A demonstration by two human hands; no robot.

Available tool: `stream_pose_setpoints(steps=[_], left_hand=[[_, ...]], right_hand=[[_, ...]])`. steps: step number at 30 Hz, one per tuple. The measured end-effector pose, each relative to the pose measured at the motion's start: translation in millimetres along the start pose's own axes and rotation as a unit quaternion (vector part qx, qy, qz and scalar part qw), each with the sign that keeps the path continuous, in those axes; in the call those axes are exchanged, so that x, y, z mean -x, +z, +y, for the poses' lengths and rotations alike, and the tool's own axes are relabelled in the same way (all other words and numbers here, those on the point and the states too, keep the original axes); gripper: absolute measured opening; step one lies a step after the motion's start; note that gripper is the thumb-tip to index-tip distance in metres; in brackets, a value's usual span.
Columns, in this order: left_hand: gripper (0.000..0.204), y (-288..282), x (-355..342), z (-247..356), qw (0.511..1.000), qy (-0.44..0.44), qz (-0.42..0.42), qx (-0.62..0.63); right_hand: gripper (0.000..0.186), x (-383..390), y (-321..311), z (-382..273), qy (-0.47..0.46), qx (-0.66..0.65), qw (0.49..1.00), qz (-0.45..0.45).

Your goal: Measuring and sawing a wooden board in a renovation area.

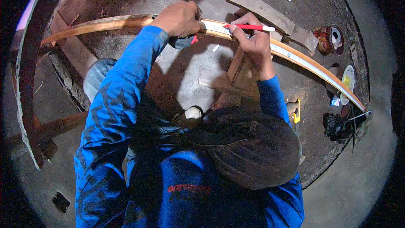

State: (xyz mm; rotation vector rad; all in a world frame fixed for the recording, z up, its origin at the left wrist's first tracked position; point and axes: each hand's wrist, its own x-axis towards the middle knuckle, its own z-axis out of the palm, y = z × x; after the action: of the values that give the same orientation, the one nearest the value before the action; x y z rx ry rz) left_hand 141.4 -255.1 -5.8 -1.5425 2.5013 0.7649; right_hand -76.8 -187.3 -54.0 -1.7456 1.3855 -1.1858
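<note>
A long wooden strip [105,24] crosses in front of me, bowed by the lens. A white measuring tape blade [297,59] lies along it to the right, out to the far end. My left hand [181,19] is closed over the strip and the tape measure [183,42], whose dark case with a red part shows below the fingers. In my closed right hand [254,38] is a red pencil-like marker [253,27] with a white end. Its tip points left and appears to touch the tape or the strip beside it; the exact contact is too small to tell.
Wooden offcuts [263,10] lie beyond the strip. Under it stands a wooden support [236,69]. To the right are a rusty can [328,40], a pale dish [348,82], a black plastic bag [336,127] and a yellow-handled tool [297,110]. A long board [24,101] borders the left.
</note>
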Motion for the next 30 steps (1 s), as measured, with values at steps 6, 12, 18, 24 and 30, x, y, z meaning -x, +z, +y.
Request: stream_pose_setpoints(steps=[6, 12, 18, 24, 30], left_hand=[[0.047, -3, -2, 5, 0.999, -0.015, -0.042, 0.029], [0.044, 2, -3, -2, 0.999, 0.019, -0.007, 0.031], [0.045, -4, 0, 5, 1.0, -0.001, -0.02, 0.009], [0.037, 4, -3, 1, 0.999, 0.005, -0.01, 0.036], [0.04, 6, -1, -6, 1.0, 0.019, 0.006, 0.021]], right_hand=[[0.016, 0, -1, 11, 0.005, 0.007, 1.0, -0.007], [0.017, -1, 2, 5, 0.001, -0.004, 1.0, -0.003], [0.014, 2, 3, 11, -0.002, -0.032, 0.999, 0.018], [0.011, 7, 2, 0, 0.045, -0.037, 0.998, 0.033], [0.011, 35, -47, -10, 0.122, -0.152, 0.966, 0.172]])
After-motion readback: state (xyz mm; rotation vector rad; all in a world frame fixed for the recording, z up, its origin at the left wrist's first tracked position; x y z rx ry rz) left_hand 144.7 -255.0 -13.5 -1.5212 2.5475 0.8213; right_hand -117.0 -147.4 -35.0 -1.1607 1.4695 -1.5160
